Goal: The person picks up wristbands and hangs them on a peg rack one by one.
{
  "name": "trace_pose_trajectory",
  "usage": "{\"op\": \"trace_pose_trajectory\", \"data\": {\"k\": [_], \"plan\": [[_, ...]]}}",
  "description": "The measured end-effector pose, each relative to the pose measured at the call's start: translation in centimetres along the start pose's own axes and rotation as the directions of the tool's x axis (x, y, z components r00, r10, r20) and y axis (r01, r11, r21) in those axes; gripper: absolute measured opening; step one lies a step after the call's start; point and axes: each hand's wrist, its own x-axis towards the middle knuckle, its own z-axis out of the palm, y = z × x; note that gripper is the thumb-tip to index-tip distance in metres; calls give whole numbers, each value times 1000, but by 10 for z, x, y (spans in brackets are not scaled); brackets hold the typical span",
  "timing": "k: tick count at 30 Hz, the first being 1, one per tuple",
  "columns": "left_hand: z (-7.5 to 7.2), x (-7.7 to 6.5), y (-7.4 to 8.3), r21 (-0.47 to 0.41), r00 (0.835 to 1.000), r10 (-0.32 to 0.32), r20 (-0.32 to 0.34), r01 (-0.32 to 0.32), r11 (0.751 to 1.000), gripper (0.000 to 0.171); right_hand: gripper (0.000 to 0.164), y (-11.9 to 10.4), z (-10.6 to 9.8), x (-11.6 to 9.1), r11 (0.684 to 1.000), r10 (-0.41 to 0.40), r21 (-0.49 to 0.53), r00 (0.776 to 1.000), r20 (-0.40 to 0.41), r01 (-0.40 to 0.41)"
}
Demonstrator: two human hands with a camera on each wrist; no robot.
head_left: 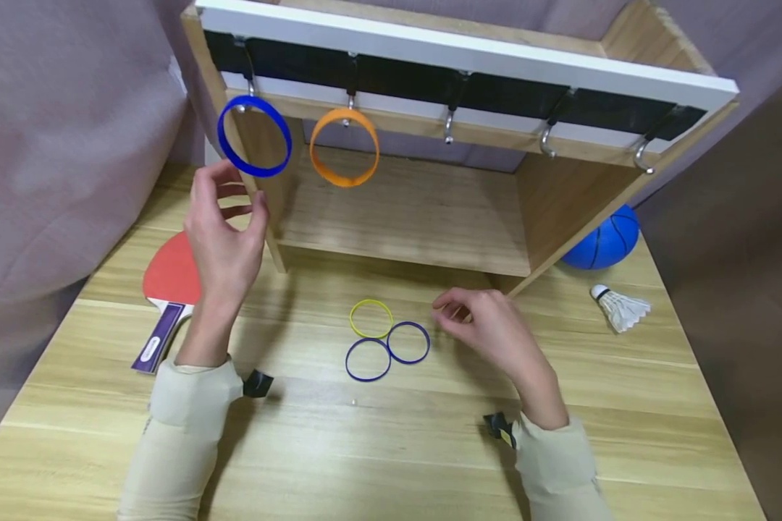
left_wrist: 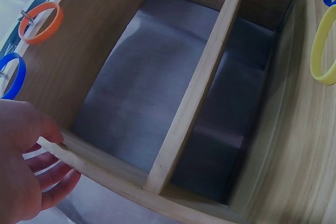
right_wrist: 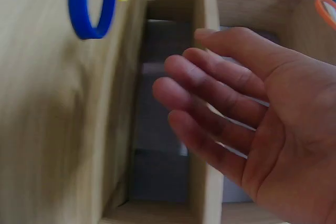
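My left hand [head_left: 224, 242] is raised at the left side panel of the wooden shelf [head_left: 397, 217], its fingers loosely bent and nothing held. In the left wrist view its fingers overlap the panel's edge. Just above it, a blue silicone wristband [head_left: 257, 171] hangs from the leftmost hook, and an orange wristband [head_left: 345, 181] from the hook beside it. Over the table, my right hand [head_left: 489, 329] hovers with loosely curved fingers and an empty palm. To its left lie a yellow wristband [head_left: 371, 301] and two blue wristbands [head_left: 368, 380], close together on the tabletop.
Three bare metal hooks [head_left: 448, 130] line the right part of the shelf's front rail. A red table tennis paddle [head_left: 169, 271] lies left, partly behind my left arm. At the right are a blue ball [head_left: 602, 242] and a white shuttlecock [head_left: 619, 307].
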Motion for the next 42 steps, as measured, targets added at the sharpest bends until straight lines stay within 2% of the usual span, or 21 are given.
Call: {"op": "trace_pose_trajectory", "data": {"k": [8, 14, 27, 35, 42], "plan": [[-2, -1, 9, -7, 1000, -1, 2, 1, 1000, 32, 12, 5, 21, 5, 997, 69, -46, 991, 113, -64], [-3, -1, 15, -10, 1000, 1, 8, -1, 1000, 32, 10, 7, 29, 6, 995, 87, -53, 985, 151, -79], [-4, -1, 24, -17, 1000, 5, 9, -5, 1000, 31, 5, 11, 36, 10, 993, 111, -64, 984, 138, -103], [-2, 0, 12, -12, 1000, 0, 4, 0, 1000, 33, 5, 12, 39, 11, 992, 113, -65, 988, 108, -107], [-2, 0, 9, -17, 1000, -2, 2, 2, 1000, 32, 4, 14, 32, 9, 994, 100, -52, 991, 91, -95]]}}
